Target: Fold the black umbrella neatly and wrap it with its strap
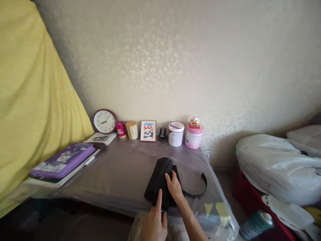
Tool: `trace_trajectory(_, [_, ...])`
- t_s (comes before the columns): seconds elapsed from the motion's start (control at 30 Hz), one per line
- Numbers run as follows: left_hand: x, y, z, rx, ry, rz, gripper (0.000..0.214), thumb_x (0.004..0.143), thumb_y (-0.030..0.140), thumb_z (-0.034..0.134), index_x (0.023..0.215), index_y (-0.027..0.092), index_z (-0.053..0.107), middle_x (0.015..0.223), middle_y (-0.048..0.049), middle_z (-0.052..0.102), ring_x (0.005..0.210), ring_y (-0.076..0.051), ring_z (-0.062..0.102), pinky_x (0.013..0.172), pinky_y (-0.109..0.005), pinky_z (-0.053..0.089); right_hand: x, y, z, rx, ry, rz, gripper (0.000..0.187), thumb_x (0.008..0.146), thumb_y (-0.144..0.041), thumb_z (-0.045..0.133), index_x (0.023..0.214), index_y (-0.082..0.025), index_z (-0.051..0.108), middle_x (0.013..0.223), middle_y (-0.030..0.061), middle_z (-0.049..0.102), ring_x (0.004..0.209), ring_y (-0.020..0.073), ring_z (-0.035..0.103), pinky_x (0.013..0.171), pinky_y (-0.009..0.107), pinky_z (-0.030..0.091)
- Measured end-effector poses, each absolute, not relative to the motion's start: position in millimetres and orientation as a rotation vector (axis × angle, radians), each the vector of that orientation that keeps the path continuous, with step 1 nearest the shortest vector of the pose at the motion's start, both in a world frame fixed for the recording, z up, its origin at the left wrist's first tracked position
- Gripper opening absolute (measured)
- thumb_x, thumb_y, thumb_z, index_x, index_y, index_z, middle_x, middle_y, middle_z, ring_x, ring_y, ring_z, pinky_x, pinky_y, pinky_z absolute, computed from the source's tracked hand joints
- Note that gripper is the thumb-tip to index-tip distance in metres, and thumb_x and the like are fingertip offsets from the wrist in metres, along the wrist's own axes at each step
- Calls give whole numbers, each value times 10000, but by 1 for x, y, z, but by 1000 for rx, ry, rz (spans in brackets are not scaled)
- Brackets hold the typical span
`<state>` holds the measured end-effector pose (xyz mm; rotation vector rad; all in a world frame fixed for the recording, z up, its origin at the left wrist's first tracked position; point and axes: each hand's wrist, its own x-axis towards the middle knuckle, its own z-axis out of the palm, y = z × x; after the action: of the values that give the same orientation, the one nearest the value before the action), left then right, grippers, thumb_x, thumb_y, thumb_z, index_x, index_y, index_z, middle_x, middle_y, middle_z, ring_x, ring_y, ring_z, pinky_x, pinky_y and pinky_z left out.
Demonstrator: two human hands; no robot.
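A black folded umbrella [157, 179] lies at the near side of the covered table, its fabric bunched and loose. Its black strap [198, 193] curls out to the right across the table cover. My left hand [155, 219] is closed around the handle end, with the index finger stretched along the fabric. My right hand [175, 188] grips the umbrella's right side, thumb and fingers on the folds. Most of the handle is hidden behind my left hand.
Along the wall stand a round clock [104, 121], a pink tin [121, 130], a panda picture frame [148, 131] and lidded tubs [176, 134]. A purple case [64, 160] rests on books at left. A spray can [257, 225] and white bags [278, 167] are at right.
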<state>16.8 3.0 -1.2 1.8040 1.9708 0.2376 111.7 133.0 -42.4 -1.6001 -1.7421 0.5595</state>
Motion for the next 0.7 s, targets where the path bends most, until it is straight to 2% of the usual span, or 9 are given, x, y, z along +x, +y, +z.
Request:
trace_trajectory(0.17, [25,4,5,1826,2001,127,624,885,205,316,1435,212,22,1108,-128,614,855,-225,642,688,-285,444,109,131,-35,-1638,-1787,529,432,837,-363,448,1190,-125,522,1223,187,556,1208,314,459,948,427,404])
trace_trajectory(0.33, [27,7,6,1823,1989,107,628,878,179,306,1432,191,12,1089,-138,607,863,-227,633,693,-297,443,96,129,-28,-1804,-1663,535,573,834,-436,432,1283,-80,420,1233,217,536,1182,317,485,934,399,409])
trace_trajectory(0.47, [27,8,-1,1808,1985,100,650,863,161,311,1430,202,-3,1076,-149,599,864,-237,630,686,-302,439,93,129,-20,-1884,-1635,571,717,821,-505,420,1327,-4,332,1242,246,515,1193,319,474,934,392,402])
trace_trajectory(0.7, [28,8,-6,1769,1992,207,646,847,164,291,1429,233,18,1017,-156,597,810,-254,627,653,-320,427,92,129,-15,-1904,-1687,556,748,813,-504,451,1326,24,320,1242,254,508,1197,319,469,949,374,385])
